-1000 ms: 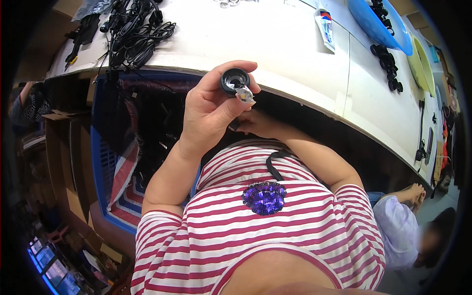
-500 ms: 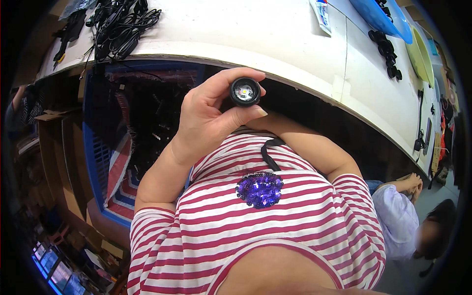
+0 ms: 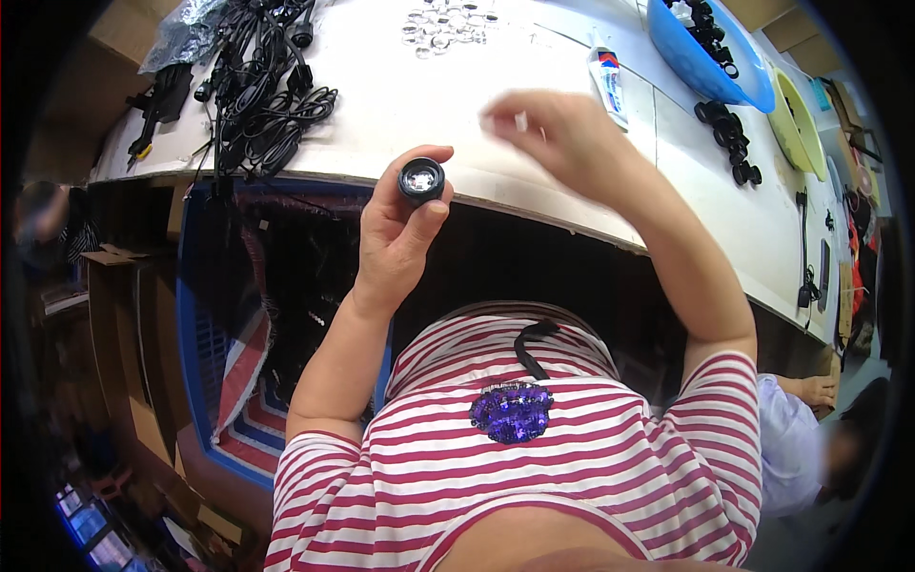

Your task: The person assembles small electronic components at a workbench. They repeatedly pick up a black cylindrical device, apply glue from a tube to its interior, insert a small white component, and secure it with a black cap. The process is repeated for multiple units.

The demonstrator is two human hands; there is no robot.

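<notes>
My left hand (image 3: 393,224) is closed round a small black LED flashlight (image 3: 420,181) just off the table's near edge. Its round end points up, showing a shiny inside; the rest of its body is hidden by the hand. My right hand (image 3: 558,133) is over the white table (image 3: 477,105), smeared by motion. A pale spot shows among its fingers, but whether it is a held thing is unclear. Several small clear round discs (image 3: 443,29), which look like lenses, lie at the far middle of the table. Beside the right hand lies a white and blue tube (image 3: 607,81).
Black cables (image 3: 262,95) are heaped at the table's left. At the right stand a blue basin (image 3: 720,67) of black parts and a yellow basin (image 3: 796,124), with black rings (image 3: 729,143) nearby. A blue crate (image 3: 195,315) sits below. Another person (image 3: 786,439) is at the right.
My right hand has come out from behind the left and swung forward over the table. The left hand has moved a little left with the flashlight. More of the table, with the clear discs, now shows.
</notes>
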